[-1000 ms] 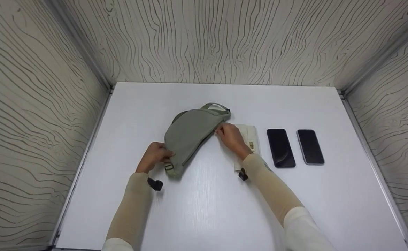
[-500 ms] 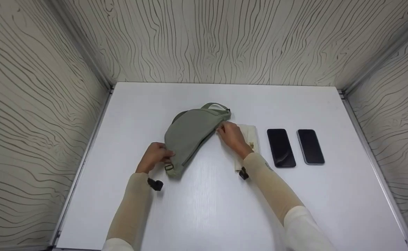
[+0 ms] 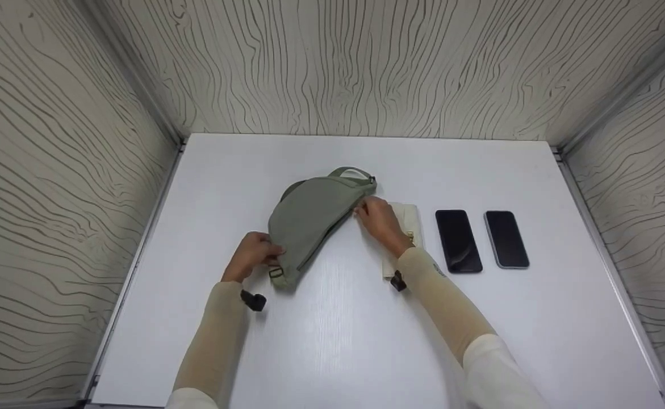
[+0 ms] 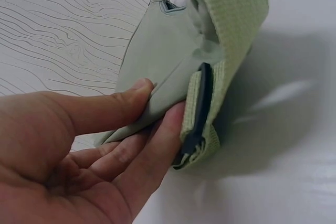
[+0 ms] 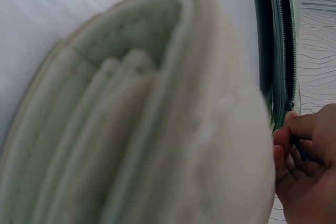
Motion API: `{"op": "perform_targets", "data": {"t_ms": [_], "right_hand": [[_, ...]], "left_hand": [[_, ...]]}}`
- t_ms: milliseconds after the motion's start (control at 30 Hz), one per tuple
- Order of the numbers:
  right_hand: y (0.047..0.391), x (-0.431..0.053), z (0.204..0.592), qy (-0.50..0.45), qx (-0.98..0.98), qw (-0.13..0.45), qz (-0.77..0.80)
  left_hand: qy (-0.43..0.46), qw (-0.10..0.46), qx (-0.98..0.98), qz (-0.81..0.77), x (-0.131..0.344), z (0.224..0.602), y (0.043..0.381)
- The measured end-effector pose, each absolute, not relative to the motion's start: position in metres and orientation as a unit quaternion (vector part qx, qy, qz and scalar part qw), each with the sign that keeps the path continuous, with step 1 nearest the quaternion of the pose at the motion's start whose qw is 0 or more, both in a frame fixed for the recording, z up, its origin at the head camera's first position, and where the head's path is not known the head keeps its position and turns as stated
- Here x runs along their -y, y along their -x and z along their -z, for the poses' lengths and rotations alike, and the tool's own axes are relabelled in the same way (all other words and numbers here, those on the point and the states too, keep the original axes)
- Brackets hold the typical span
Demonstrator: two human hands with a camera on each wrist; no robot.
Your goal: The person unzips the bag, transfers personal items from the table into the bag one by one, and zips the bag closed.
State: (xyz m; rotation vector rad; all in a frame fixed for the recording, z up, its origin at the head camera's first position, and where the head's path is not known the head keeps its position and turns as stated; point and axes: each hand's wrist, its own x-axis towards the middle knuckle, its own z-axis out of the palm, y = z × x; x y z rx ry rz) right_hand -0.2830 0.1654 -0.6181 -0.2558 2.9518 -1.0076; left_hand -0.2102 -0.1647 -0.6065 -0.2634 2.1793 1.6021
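A sage-green waist bag lies slantwise on the white table. My left hand pinches its near end between thumb and fingers, beside the webbing strap and its dark buckle. At the far end of the front zip, my right hand pinches the zip pull. In the right wrist view the zip stands parted, its slider at the thumb tip. A cream wallet with a gold clasp lies under the right wrist, partly hidden; its folded edge looms blurred in the right wrist view.
Two dark-screened phones, a left phone and a right phone, lie side by side right of the wallet. Wood-grain panels enclose the table at the back and sides.
My right hand has shifted slightly away from me and to the right, along the zip towards the bag's far end. The left hand and the bag have stayed in place.
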Motion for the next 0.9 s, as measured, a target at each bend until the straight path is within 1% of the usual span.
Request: {"op": "perform_targets", "data": {"t_ms": [900], "right_hand": [[0.2896,-0.1696,0.6162,0.077,-0.938,-0.002,0.338]], "left_hand": [[0.102,0.215,-0.775,-0.585,0.165,0.6054,0.2081]]}}
